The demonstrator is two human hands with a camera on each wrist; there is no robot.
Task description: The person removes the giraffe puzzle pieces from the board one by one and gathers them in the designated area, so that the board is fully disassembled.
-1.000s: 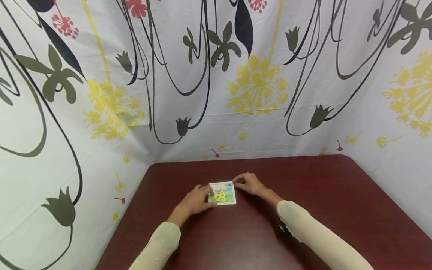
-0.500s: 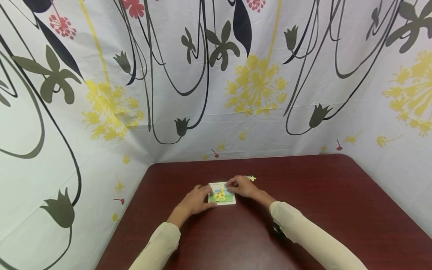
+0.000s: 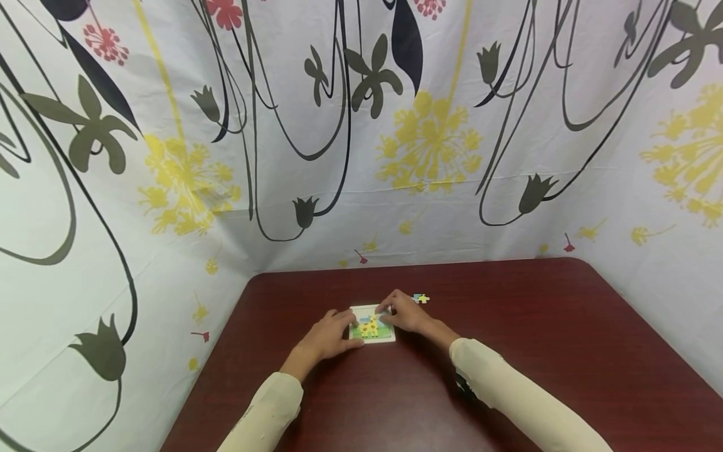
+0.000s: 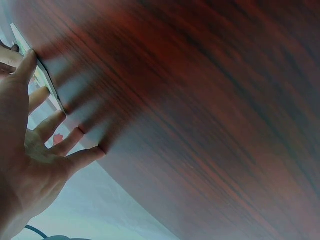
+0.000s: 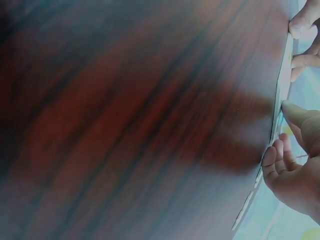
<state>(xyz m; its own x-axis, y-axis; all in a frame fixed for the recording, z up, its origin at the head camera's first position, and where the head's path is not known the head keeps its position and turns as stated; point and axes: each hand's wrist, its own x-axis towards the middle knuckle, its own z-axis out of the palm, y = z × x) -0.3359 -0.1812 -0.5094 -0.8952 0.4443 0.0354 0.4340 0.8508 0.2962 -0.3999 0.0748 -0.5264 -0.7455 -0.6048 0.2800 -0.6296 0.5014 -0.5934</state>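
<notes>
A small jigsaw puzzle in a white-framed tray (image 3: 369, 340) lies on the table, a yellow giraffe (image 3: 369, 328) on its picture. My left hand (image 3: 326, 338) rests at its left side, thumb along the near edge and index fingertip over the picture. In the left wrist view, the fingers (image 4: 50, 125) are spread and fairly straight, the outer ones on the tabletop. Over the tray's upper right corner is my right hand (image 3: 408, 314), thumb and fingertips close together at the picture; I cannot tell whether a piece is between them. Loose puzzle pieces (image 3: 420, 299) lie just beyond that hand.
The dark red wooden table (image 3: 508, 351) has rounded far corners. White fabric (image 3: 339, 238) printed with flowers and stems hangs behind it and at both sides.
My right hand has moved left from the tray's outer corner to over the picture's upper right part, uncovering the loose pieces behind it. The left hand has stayed in place.
</notes>
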